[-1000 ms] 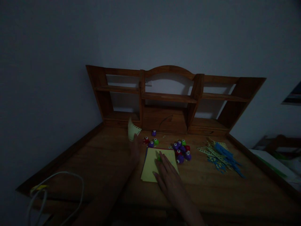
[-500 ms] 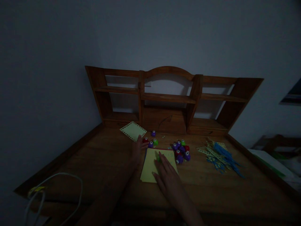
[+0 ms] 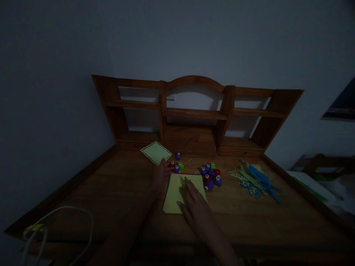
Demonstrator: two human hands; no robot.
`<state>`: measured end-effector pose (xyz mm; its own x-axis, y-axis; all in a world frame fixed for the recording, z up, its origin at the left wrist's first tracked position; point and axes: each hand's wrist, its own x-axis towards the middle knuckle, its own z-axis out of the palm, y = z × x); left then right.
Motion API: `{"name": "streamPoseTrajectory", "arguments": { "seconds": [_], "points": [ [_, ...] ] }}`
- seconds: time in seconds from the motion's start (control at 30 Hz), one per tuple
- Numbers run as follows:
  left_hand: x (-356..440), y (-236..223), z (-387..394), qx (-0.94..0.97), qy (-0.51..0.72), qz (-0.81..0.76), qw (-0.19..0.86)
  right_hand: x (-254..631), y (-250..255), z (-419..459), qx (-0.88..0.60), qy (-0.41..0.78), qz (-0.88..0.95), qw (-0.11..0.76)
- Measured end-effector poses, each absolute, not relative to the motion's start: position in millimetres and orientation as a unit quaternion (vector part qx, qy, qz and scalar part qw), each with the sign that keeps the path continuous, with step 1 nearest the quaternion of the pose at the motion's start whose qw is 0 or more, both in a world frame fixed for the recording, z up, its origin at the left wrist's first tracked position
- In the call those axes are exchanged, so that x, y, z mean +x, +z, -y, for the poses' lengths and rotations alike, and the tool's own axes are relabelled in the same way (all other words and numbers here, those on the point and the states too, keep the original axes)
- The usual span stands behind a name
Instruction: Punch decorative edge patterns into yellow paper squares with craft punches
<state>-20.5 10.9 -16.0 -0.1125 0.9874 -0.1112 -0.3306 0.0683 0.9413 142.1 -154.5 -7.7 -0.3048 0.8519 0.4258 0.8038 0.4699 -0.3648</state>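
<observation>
In dim light, a stack of pale yellow paper sheets (image 3: 173,201) lies on the desk, with red and blue edges showing beneath. My right hand (image 3: 196,208) rests over the stack, its fingers stretched and spread. A small green object (image 3: 184,185) shows by its fingertips, mostly covered; I cannot tell whether it is gripped. My left hand (image 3: 161,173) is open left of the stack, fingers extended beside a red craft punch (image 3: 171,164). Close by are a purple punch (image 3: 176,169) and a green punch (image 3: 181,166), each with an eye-like white top.
Several punches (image 3: 208,185) cluster right of the stack. Another purple punch (image 3: 178,156) stands behind. A sheet with a punched border (image 3: 155,152) lies back left. Blue and yellow paper strips (image 3: 263,181) are heaped right. A wooden shelf unit (image 3: 194,114) lines the back; a white cable (image 3: 90,221) loops front left.
The whole view has shifted slightly, so the desk items sit a little further left. Both hands keep nearly the same place relative to the paper.
</observation>
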Motion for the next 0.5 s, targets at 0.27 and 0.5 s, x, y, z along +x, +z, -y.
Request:
{"name": "streamPoseTrajectory", "arguments": {
  "seconds": [0.27, 0.5],
  "points": [
    [-17.1, -15.4, -11.8, 0.353, 0.577, -0.487, 0.552, 164.5, -4.4, 142.0, -0.565, -0.014, 0.722, 0.398],
    [-15.4, -15.4, -13.7, 0.348, 0.634, -0.478, 0.498, 270.8, 22.0, 120.2, -0.659, -0.044, 0.623, 0.418]
  ]
}}
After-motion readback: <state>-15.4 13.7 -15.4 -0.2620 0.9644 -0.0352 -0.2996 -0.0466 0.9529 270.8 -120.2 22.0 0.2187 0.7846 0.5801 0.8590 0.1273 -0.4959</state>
